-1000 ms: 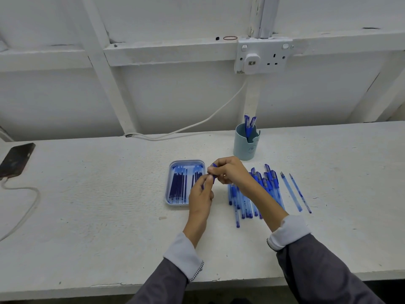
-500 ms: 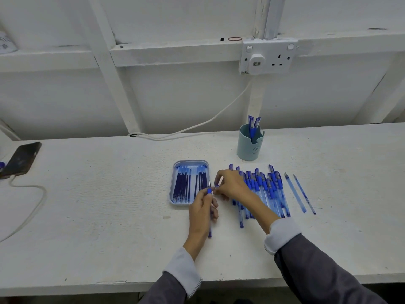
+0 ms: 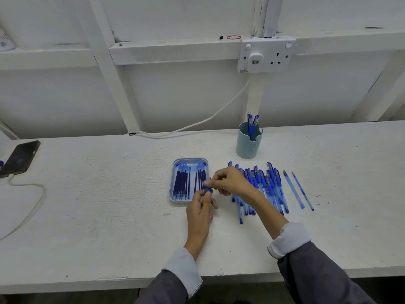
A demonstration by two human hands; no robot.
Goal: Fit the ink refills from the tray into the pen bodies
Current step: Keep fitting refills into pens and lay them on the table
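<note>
A blue tray [image 3: 190,159] is set on the white bench [image 3: 109,205] near the middle of the view. Dark ink refills [image 3: 182,183] are laid lengthwise in it in two bunches.

The two hands are brought together at the tray's five o'clock corner. The left hand [image 3: 200,210] is curled round the held pen body [image 3: 208,190]. Only the blue grip end is seen, standing out above the thumb, and the rest is hidden in the fist. The right hand [image 3: 231,183] is reached in from three o'clock, with thumb and forefinger pinched at that grip end, just over the tray's right rim. A thin pale sliver is seen above the fingertips; what it is cannot be told.

At three o'clock of the tray, partly covered by the right hand, the loose pen bodies [image 3: 269,185] are spread in an overlapping row. Two thin pale-blue tubes [image 3: 293,190] are laid apart from them, further toward three o'clock. A pale teal cup [image 3: 247,145] is stood at one o'clock of the tray, with two pens [image 3: 252,123] upright in it. A dark phone [image 3: 20,157] with a white cable [image 3: 32,194] is laid at the bench's nine o'clock edge. A double wall socket [image 3: 266,54] is mounted at twelve o'clock of the cup.
</note>
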